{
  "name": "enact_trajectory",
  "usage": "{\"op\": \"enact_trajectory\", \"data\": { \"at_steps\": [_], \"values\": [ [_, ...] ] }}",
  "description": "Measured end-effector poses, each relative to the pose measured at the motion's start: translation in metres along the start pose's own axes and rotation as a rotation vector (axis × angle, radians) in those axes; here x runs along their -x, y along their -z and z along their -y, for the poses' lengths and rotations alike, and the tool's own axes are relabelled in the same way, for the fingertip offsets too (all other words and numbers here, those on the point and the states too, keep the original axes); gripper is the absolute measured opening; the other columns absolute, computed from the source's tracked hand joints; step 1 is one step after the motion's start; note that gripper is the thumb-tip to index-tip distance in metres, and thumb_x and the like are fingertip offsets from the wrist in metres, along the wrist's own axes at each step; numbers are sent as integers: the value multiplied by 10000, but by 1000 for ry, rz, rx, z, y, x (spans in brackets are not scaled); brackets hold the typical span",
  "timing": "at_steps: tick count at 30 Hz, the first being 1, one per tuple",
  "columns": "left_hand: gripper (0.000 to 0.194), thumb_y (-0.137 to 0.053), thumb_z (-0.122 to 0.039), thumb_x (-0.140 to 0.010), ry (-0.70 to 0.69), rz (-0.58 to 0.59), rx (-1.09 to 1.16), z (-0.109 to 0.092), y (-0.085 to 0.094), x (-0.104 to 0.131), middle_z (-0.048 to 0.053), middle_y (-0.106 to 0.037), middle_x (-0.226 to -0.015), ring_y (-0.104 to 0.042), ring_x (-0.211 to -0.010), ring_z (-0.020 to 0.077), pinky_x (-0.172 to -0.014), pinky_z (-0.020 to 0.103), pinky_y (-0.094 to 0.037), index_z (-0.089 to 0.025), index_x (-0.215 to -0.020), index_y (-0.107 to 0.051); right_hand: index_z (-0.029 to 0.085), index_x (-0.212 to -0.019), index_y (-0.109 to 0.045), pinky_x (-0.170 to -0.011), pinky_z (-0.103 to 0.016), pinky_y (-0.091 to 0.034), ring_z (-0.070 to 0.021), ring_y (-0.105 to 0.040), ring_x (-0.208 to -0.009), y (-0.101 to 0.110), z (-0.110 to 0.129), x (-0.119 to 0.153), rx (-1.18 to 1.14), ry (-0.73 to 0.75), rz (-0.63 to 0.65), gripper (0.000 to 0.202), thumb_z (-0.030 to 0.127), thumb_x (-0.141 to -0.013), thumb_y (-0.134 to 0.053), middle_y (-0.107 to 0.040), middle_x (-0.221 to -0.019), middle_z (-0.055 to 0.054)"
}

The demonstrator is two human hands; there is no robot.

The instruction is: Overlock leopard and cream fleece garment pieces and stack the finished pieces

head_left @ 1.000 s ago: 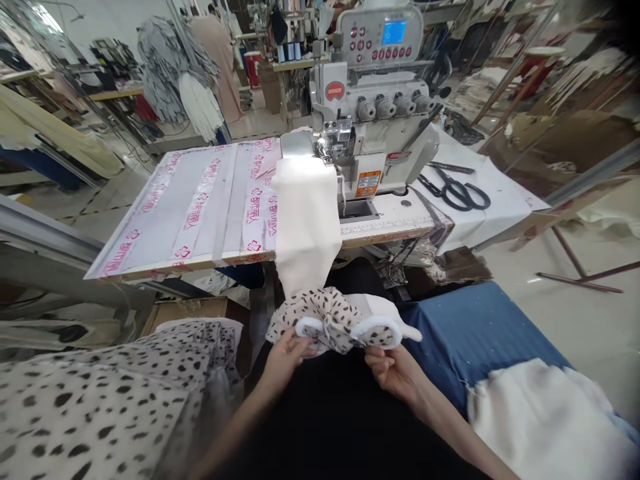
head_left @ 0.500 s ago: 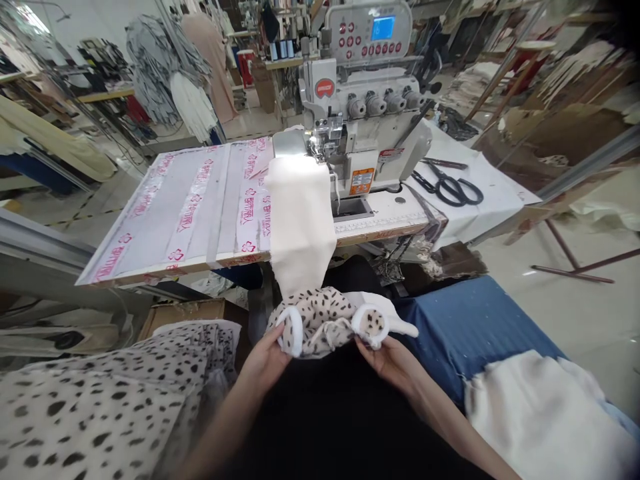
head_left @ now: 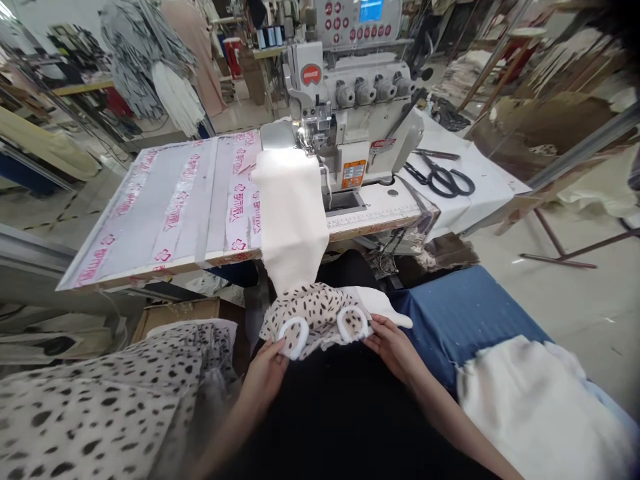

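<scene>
A spotted fabric piece [head_left: 315,305] with two white-rimmed round ears lies gathered over my lap. My left hand [head_left: 269,368] pinches its edge beside the left ear [head_left: 294,337]. At the other end, my right hand [head_left: 390,343] grips the edge just right of the right ear [head_left: 353,325]. White cloth [head_left: 290,213] runs from the spotted piece up over the table edge to the needle area of the overlock sewing machine [head_left: 350,113]. Another white flap [head_left: 383,305] sticks out behind my right hand.
Black scissors [head_left: 450,183] lie on white cloth right of the machine. Spotted fabric [head_left: 100,400] is piled at my left, near a cardboard box [head_left: 183,308]. White fabric [head_left: 535,407] rests on a blue-covered surface [head_left: 470,313] at my right. The taped table [head_left: 165,207] extends left.
My right hand has shifted from below the right ear to its outer side. Both ears now lie flatter, facing up. The camera view has shifted slightly.
</scene>
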State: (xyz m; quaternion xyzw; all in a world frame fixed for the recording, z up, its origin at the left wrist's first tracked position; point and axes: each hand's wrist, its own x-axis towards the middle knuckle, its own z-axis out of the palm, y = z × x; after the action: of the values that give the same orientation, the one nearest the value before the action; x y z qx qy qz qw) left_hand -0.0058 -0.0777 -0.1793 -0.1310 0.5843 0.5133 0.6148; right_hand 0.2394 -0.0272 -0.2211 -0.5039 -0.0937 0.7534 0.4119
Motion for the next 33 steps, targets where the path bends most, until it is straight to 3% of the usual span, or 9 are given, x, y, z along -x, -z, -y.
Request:
{"op": "enact_trajectory", "data": {
  "at_steps": [5, 10, 15, 19, 22, 27, 33],
  "values": [
    [115, -509, -117, -843, 123, -94, -19, -6, 6, 11, 36, -642, -764, -621, -711, 112, -731, 213, -478, -130, -943, -566, 191, -950, -512, -615, -346, -565, -167, -642, -579, -2, -2, 3, 163, 6, -66, 400, 244, -638, -757, -663, -724, -18],
    [242, -492, -313, -870, 259, 102, -111, -7, 11, 0, 81, -662, -900, -635, -849, 171, -752, 240, -483, -103, -954, -576, 164, -882, -549, -583, -243, -542, -149, -648, -648, -7, -5, 0, 69, -42, -1, 334, 152, -619, -755, -677, -764, -29],
    [182, -549, -133, -802, 206, 265, -126, -1, 6, -10, 74, -675, -866, -635, -840, 184, -748, 242, -492, -90, -978, -567, 144, -860, -608, -619, -220, -540, -128, -645, -675, -2, -7, 4, -125, -204, 77, 241, 66, -647, -688, -689, -792, -24],
    [465, -483, 19, -726, 65, 445, 17, -4, -11, 4, 84, -661, -994, -609, -971, 220, -882, 363, -480, -122, -1168, -499, 142, -856, -615, -717, -312, -551, -172, -658, -753, 0, -2, 17, -179, -288, 139, 253, 24, -634, -644, -698, -841, -51],
    [502, -464, 7, -751, 16, 519, 83, -11, -27, 17, 103, -652, -1035, -598, -1001, 242, -929, 431, -453, -129, -1234, -460, 160, -863, -616, -777, -345, -540, -194, -651, -838, -5, 9, 26, -224, -220, 141, 281, 33, -615, -653, -694, -912, -56],
    [412, -444, -53, -839, -73, 540, 120, -22, -51, 24, 93, -646, -1074, -593, -1014, 214, -958, 433, -433, -152, -1237, -477, 212, -995, -611, -726, -307, -541, -179, -630, -840, -25, 34, 30, -167, 62, 183, 398, 130, -620, -716, -665, -1014, -38],
    [322, -379, -122, -901, -45, 592, 195, -30, -56, 22, 62, -646, -1095, -594, -1020, 184, -896, 372, -480, -205, -1138, -580, 201, -994, -616, -675, -278, -521, -166, -598, -806, -41, 47, 28, -10, 255, 170, 399, 226, -620, -752, -642, -996, -37]
  ]
}}
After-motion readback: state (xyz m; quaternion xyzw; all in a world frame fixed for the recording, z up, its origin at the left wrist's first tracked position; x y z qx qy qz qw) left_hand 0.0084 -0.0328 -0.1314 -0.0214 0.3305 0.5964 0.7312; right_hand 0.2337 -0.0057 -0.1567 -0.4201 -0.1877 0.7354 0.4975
